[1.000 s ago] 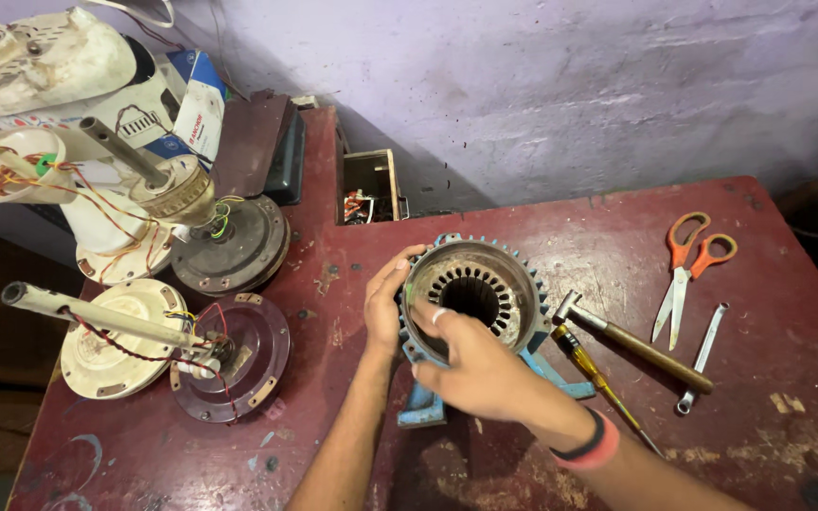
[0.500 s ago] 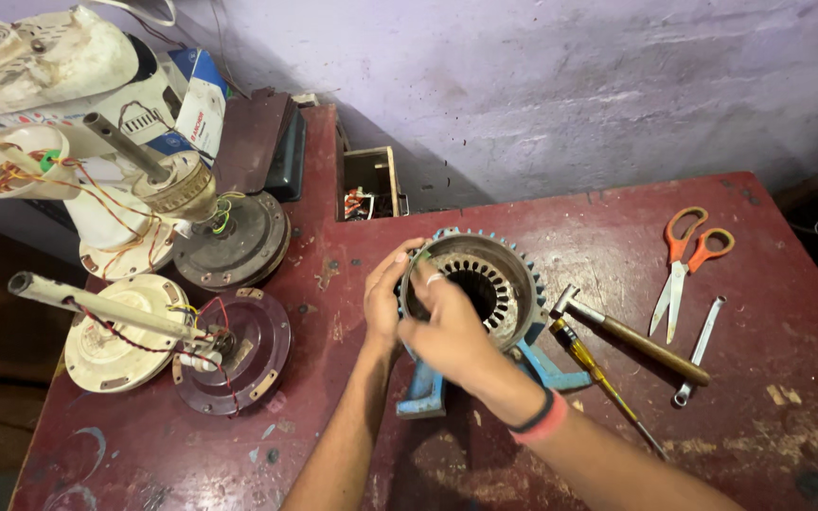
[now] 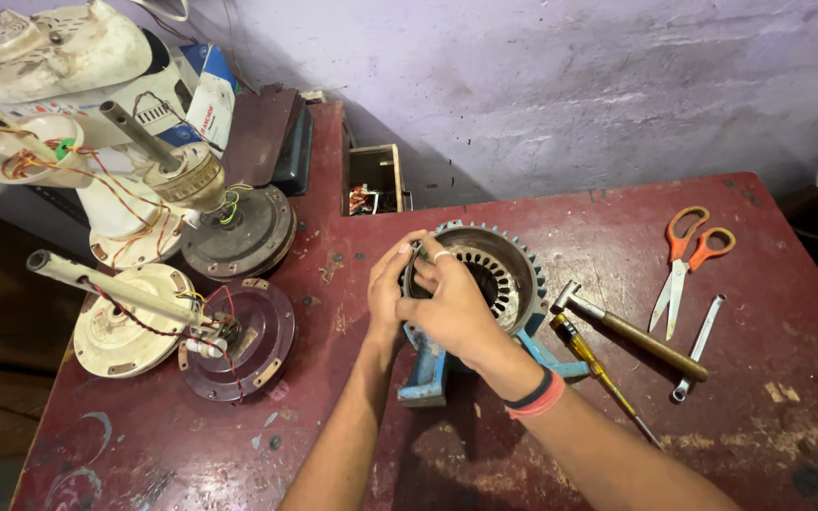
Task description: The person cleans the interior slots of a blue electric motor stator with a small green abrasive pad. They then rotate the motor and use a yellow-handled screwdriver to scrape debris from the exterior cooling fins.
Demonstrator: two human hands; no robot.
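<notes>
A round slotted metal stator ring [image 3: 499, 270] rests on a blue metal stand [image 3: 428, 374] in the middle of a dark red table [image 3: 617, 237]. My left hand [image 3: 388, 289] grips the ring's left rim. My right hand [image 3: 452, 308], with a ring on one finger and a black and red wristband, lies across the ring's left side, its fingertips pinched at the upper left rim beside the left thumb. What the fingertips pinch is too small to make out.
Right of the ring lie a small hammer [image 3: 631, 331], a yellow-handled screwdriver [image 3: 598, 369], orange scissors [image 3: 684, 260] and a spanner [image 3: 701, 345]. Opened fan motors with shafts and loose wires [image 3: 229, 331] [image 3: 229, 227] stand at the left, white fan housings [image 3: 59, 57] behind them. A small open box [image 3: 374, 180] sits by the wall.
My right hand has slid from the ring's lower middle up to its upper left rim, meeting the left hand there. The view has shifted slightly.
</notes>
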